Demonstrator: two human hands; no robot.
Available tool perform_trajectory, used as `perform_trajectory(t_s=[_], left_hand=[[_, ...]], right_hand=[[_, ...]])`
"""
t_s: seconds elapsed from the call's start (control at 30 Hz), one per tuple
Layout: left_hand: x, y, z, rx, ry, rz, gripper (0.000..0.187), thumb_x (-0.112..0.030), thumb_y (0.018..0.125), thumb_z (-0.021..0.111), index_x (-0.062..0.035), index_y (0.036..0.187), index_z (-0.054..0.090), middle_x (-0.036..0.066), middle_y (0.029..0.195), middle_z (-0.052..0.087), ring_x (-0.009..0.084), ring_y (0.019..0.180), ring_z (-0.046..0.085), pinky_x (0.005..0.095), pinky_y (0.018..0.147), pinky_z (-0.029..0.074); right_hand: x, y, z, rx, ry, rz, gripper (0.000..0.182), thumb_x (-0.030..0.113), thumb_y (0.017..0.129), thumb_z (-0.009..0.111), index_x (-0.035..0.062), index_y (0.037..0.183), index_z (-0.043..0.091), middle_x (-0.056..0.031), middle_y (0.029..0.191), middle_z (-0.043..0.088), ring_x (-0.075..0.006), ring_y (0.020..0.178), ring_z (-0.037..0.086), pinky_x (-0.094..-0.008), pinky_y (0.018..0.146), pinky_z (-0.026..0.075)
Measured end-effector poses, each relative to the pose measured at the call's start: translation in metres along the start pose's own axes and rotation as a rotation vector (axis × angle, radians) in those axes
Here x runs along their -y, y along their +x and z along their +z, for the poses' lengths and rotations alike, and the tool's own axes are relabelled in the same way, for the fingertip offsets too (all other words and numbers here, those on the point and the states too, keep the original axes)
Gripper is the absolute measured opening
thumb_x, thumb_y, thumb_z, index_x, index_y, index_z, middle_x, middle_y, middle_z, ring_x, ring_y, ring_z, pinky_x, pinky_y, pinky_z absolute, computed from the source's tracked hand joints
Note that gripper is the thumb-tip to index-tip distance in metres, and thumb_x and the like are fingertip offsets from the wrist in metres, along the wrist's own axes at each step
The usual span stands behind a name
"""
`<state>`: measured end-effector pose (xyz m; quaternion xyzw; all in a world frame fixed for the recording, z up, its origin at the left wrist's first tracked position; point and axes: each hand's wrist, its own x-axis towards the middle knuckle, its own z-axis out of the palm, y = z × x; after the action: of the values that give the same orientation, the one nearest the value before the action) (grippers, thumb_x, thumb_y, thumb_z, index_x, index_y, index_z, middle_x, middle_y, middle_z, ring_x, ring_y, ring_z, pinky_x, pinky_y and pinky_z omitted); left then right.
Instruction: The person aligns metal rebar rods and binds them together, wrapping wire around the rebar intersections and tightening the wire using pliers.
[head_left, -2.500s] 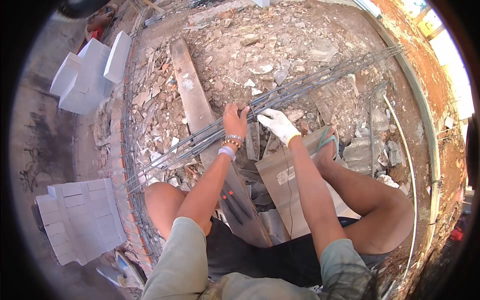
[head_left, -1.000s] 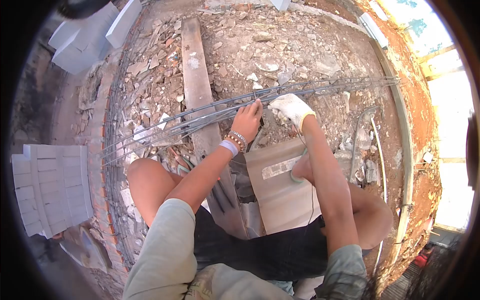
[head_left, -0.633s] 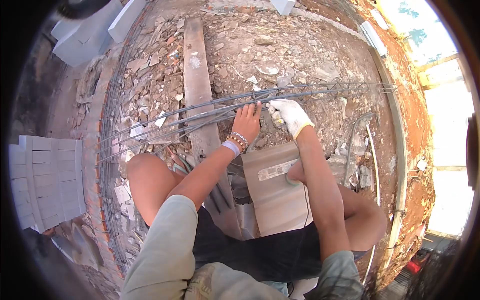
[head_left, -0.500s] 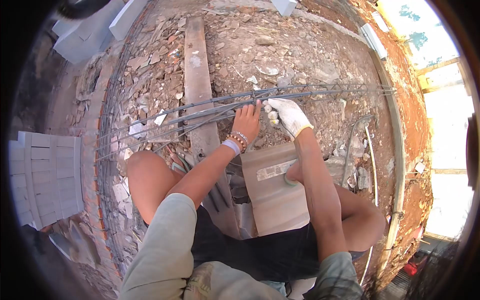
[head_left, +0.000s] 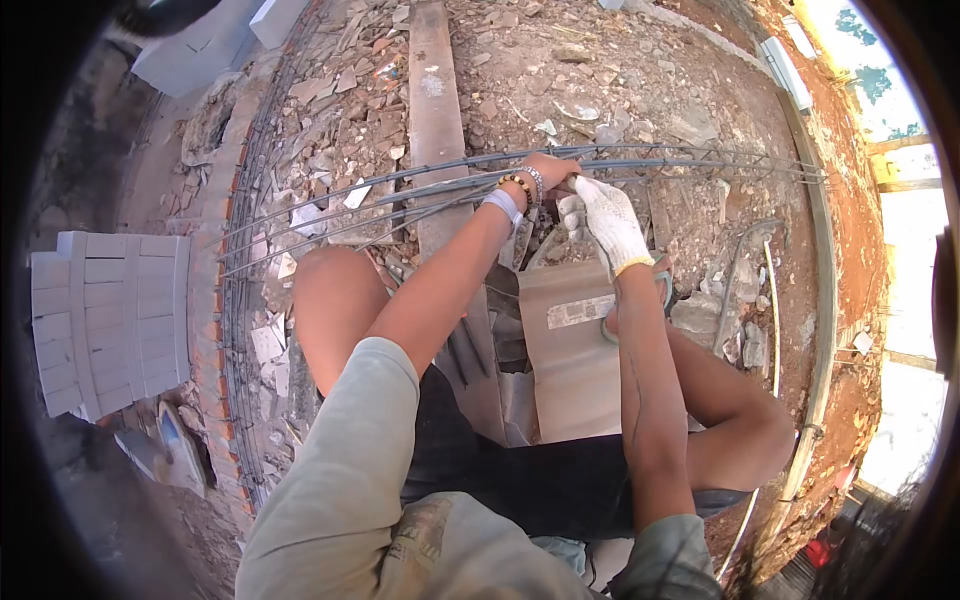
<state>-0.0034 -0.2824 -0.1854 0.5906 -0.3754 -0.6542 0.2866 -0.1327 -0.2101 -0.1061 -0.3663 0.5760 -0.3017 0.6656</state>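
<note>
Long thin steel bars run from side to side ahead of me, tied into a narrow reinforcement cage. My left hand, bare with bracelets at the wrist, curls closed over the bars; its fingertips are mostly hidden. Close against it is my right hand, in a white knit glove, with its fingers curled in a pinch just on my side of the bars. Whatever lies between the fingers of either hand is too small or covered to make out.
A wooden plank passes beneath the bars over broken rubble. A brown sheet lies between my legs. Stacked pale blocks stand at the left, beside more steel rods. A concrete edge borders the right side.
My left hand has gone from extended fingers on the bars to curled over them, further right and against the glove. The view has shifted, so the surroundings sit further right.
</note>
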Motion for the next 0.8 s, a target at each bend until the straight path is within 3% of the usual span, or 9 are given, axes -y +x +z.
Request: perform_trajectory(t_s=[0.17,0.2,0.3,0.37,0.43,0.47,0.6,0.7,0.8], left_hand=[[0.002,0.009,0.01,0.174,-0.401,-0.145,0.013,-0.011,0.092,0.061,-0.0011,0.096,0.069,0.008,0.091,0.071,0.0152,0.076,0.068,0.0296,0.071,0.061],[0.018,0.016,0.011,0.292,-0.412,0.054,0.012,-0.009,0.094,0.056,-0.0006,0.091,0.065,0.008,0.09,0.068,0.0146,0.08,0.066,0.0312,0.073,0.06],[0.002,0.004,0.001,0.287,-0.486,-0.191,0.018,-0.01,0.095,0.054,-0.0026,0.079,0.059,0.005,0.083,0.063,0.0148,0.079,0.063,0.0294,0.076,0.058],[-0.003,-0.012,0.001,0.291,-0.561,-0.248,0.022,-0.012,0.098,0.048,-0.0046,0.078,0.051,0.002,0.072,0.053,0.0127,0.064,0.055,0.0268,0.061,0.054],[-0.005,-0.023,-0.004,0.4,-0.614,-0.335,0.02,-0.012,0.099,0.045,-0.0053,0.081,0.05,0.001,0.07,0.051,0.011,0.061,0.051,0.0259,0.053,0.05],[-0.005,-0.034,-0.003,0.398,-0.662,-0.337,0.019,-0.014,0.1,0.045,-0.0064,0.083,0.047,-0.001,0.068,0.047,0.009,0.057,0.046,0.0251,0.045,0.043],[0.01,-0.053,-0.021,0.399,-0.679,-0.31,0.024,-0.018,0.102,0.044,0.0018,0.099,0.056,-0.001,0.068,0.049,0.0096,0.054,0.046,0.0249,0.045,0.043],[-0.017,-0.086,-0.032,0.214,0.243,-0.045,0.027,-0.019,0.102,0.044,0.0022,0.105,0.06,-0.002,0.068,0.051,0.0106,0.052,0.053,0.0265,0.048,0.046],[-0.022,-0.108,-0.041,0.161,0.666,0.116,0.03,-0.022,0.1,0.046,0.0002,0.09,0.064,0.002,0.064,0.062,0.014,0.053,0.064,0.0313,0.056,0.053]], right_hand=[[-0.071,-0.013,0.002,0.035,0.948,0.002,0.035,0.035,0.097,0.052,0.0062,0.112,0.064,-0.0043,0.084,0.065,-0.0129,0.066,0.058,-0.0304,0.057,0.048],[-0.086,-0.023,0.01,-0.104,0.582,0.018,0.036,0.034,0.096,0.053,0.0048,0.112,0.064,-0.0049,0.084,0.065,-0.0154,0.067,0.058,-0.0317,0.061,0.049],[-0.133,-0.075,0.062,-0.323,-0.658,-0.131,0.047,0.04,0.086,0.064,0.0018,0.114,0.061,-0.0119,0.09,0.064,-0.0313,0.083,0.063,-0.0403,0.08,0.05],[-0.151,-0.107,0.103,-0.198,-1.177,-0.197,0.066,0.044,0.077,0.072,0.0057,0.127,0.053,-0.0147,0.107,0.057,-0.033,0.1,0.058,-0.0446,0.086,0.046],[-0.162,-0.132,0.126,-0.075,-1.303,-0.284,0.086,0.046,0.069,0.079,0.0072,0.136,0.042,-0.0148,0.117,0.048,-0.0327,0.108,0.051,-0.0474,0.088,0.043],[-0.17,-0.136,0.128,-0.108,-1.306,-0.319,0.087,0.045,0.068,0.079,0.0066,0.136,0.041,-0.0147,0.117,0.048,-0.0321,0.107,0.051,-0.0474,0.087,0.044],[-0.198,-0.128,0.128,-0.18,-1.337,-0.394,0.085,0.039,0.07,0.079,0.0029,0.136,0.04,-0.0141,0.116,0.048,-0.0293,0.104,0.053,-0.0442,0.082,0.046],[-0.221,-0.114,0.121,-0.216,-1.502,-0.386,0.074,0.031,0.077,0.074,0.0007,0.136,0.041,-0.0131,0.11,0.052,-0.0275,0.096,0.056,-0.0394,0.077,0.048],[-0.228,-0.106,0.116,-0.224,-1.573,-0.346,0.062,0.021,0.083,0.066,-0.0006,0.136,0.041,-0.013,0.104,0.056,-0.0282,0.088,0.061,-0.0388,0.072,0.051]])
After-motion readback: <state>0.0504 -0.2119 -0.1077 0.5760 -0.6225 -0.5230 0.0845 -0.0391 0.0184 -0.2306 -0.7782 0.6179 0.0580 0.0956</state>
